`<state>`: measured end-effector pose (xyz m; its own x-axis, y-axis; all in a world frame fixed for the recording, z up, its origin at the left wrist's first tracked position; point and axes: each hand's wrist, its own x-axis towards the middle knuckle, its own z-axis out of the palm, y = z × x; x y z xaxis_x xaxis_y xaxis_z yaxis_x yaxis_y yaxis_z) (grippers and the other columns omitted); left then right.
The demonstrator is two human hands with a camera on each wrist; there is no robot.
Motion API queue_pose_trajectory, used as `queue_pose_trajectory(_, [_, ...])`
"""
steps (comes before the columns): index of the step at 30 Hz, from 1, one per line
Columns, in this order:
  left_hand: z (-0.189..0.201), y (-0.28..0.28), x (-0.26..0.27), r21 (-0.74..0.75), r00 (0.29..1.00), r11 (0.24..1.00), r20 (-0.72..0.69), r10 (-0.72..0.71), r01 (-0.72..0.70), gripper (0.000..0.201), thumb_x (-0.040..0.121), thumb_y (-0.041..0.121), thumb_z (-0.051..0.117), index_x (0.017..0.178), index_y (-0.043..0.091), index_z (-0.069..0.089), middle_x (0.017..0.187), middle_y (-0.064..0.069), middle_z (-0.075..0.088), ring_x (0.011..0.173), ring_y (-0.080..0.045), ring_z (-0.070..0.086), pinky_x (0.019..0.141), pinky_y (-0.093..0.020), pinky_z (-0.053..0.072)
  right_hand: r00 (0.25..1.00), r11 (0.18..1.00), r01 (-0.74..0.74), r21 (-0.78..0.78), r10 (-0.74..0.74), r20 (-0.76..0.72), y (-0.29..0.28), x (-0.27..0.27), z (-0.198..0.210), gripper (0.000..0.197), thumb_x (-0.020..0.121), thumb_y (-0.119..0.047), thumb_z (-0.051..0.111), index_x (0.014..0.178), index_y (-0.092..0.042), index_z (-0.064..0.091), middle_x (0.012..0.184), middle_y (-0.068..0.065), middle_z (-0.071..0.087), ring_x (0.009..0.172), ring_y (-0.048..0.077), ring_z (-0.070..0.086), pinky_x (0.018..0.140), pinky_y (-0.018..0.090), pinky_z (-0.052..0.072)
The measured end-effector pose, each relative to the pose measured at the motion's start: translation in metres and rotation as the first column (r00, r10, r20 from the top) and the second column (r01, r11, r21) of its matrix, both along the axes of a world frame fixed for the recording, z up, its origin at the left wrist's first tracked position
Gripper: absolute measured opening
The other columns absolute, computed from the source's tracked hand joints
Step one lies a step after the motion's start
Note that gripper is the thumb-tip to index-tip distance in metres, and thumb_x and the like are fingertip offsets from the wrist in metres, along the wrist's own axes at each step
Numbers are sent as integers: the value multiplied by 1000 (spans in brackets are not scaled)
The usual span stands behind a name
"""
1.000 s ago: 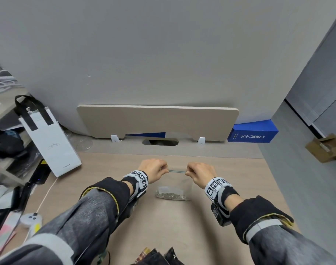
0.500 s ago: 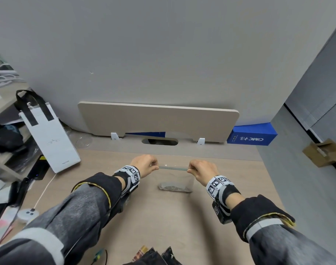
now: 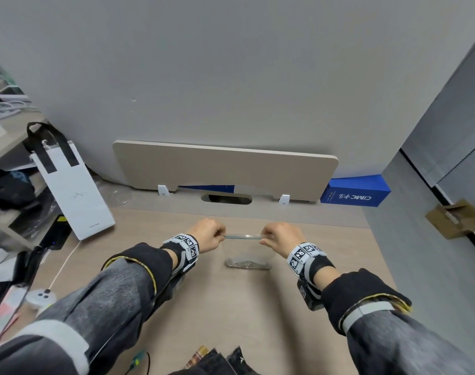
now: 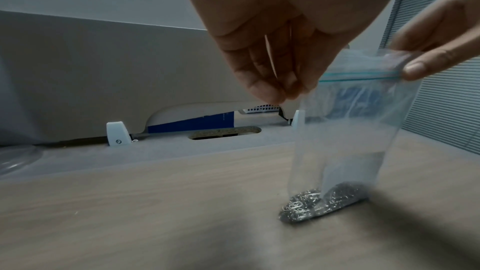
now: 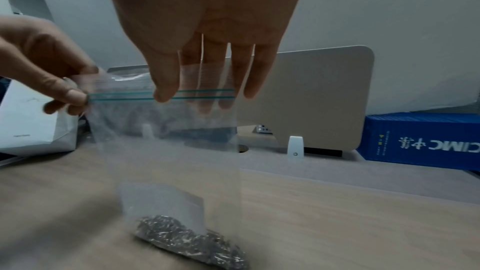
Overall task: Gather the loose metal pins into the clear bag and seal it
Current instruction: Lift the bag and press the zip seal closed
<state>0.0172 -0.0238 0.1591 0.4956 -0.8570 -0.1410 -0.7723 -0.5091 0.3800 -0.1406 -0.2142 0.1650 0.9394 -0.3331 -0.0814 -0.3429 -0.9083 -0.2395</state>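
Note:
A clear zip bag (image 3: 248,249) stands upright on the wooden desk (image 3: 231,307), with a heap of metal pins (image 3: 247,263) in its bottom. My left hand (image 3: 222,236) pinches the left end of the bag's green zip strip (image 3: 243,236). My right hand (image 3: 264,240) pinches the right end. In the right wrist view the thumb (image 5: 163,93) lies in front of the zip strip (image 5: 124,96) and the fingers show behind the bag (image 5: 166,151). The pins (image 5: 189,237) fill the bag's bottom corner. In the left wrist view the bag (image 4: 350,130) holds the pins (image 4: 311,204). Whether the strip is pressed closed I cannot tell.
A white paper bag (image 3: 71,190) with black handles stands at the left. A beige divider panel (image 3: 225,169) and a cable hole (image 3: 225,198) lie behind. A blue box (image 3: 355,194) sits back right. Dark items (image 3: 217,361) lie at the near edge. The desk's right edge drops to the floor.
My left hand has slid left along the top of the bag, so the hands now stand further apart. The bag stays upright on the desk.

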Motion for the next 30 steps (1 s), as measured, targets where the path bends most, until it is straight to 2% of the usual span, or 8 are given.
queue_pose_trajectory(3, [2, -6, -7, -13, 1000, 1000, 0, -25, 25, 14, 90, 27, 59, 90, 15, 65, 95, -2, 65, 82, -19, 55, 71, -28, 40, 1000, 1000, -6, 2, 6, 19, 14, 11, -4, 18, 90, -36, 60, 94, -22, 69, 96, -2, 71, 92, 21, 64, 75, 31, 49])
queue_pose_trajectory(10, [-1, -11, -11, -64, 998, 996, -1, -62, 62, 12, 92, 15, 55, 91, 6, 63, 96, -10, 68, 90, -27, 59, 71, -27, 36, 1000, 999, -8, 42, 9, -27, 21, 14, -3, 19, 87, -38, 63, 91, -21, 68, 93, -1, 70, 88, 21, 63, 75, 33, 51])
queue_pose_trajectory(12, [-3, -11, -13, -76, 997, 994, -8, -76, 75, 12, 92, 16, 53, 96, 7, 60, 97, -11, 66, 91, -29, 59, 73, -30, 40, 1000, 999, -9, 31, 10, -19, 25, 17, -6, 18, 88, -37, 62, 89, -20, 67, 93, 0, 70, 88, 22, 63, 73, 33, 49])
queue_pose_trajectory(15, [-1, -11, -15, -27, 997, 996, 5, -82, 82, 21, 92, 27, 55, 108, 14, 59, 101, -5, 66, 93, -24, 60, 76, -31, 43, 1000, 1000, -18, 16, 18, -9, 26, 18, -8, 18, 88, -37, 62, 87, -19, 68, 92, 0, 70, 88, 23, 63, 70, 30, 45])
queue_pose_trajectory(18, [-2, -15, -15, 5, 994, 995, 33, -103, 103, 13, 91, 25, 55, 94, 14, 61, 98, -5, 68, 91, -28, 61, 76, -35, 46, 999, 999, -28, 17, 29, -37, 25, 20, -6, 15, 88, -35, 61, 88, -21, 67, 94, 0, 70, 90, 23, 63, 72, 30, 46])
queue_pose_trajectory(21, [-3, -17, -16, -8, 995, 996, 31, -94, 94, 12, 89, 22, 56, 86, 11, 61, 92, -6, 68, 86, -28, 60, 74, -35, 44, 998, 999, -27, 25, 29, -53, 27, 24, -5, 15, 89, -36, 60, 91, -22, 64, 97, 0, 70, 93, 23, 63, 72, 30, 43])
queue_pose_trajectory(24, [-3, -19, -17, -6, 993, 994, 52, -109, 109, 14, 89, 22, 56, 82, 11, 61, 88, -6, 68, 83, -29, 60, 69, -34, 41, 997, 998, -66, 25, 67, -49, 38, 30, -5, 19, 89, -40, 60, 94, -22, 60, 98, 0, 69, 92, 23, 63, 69, 29, 41])
queue_pose_trajectory(30, [-2, -18, -11, -14, 983, 983, 42, -181, 182, 17, 90, 24, 53, 87, 10, 64, 88, -8, 71, 81, -30, 61, 70, -38, 46, 991, 989, -134, -60, 133, -8, 45, 40, -3, 13, 92, -32, 55, 91, -21, 61, 95, 1, 70, 92, 26, 64, 67, 29, 36])
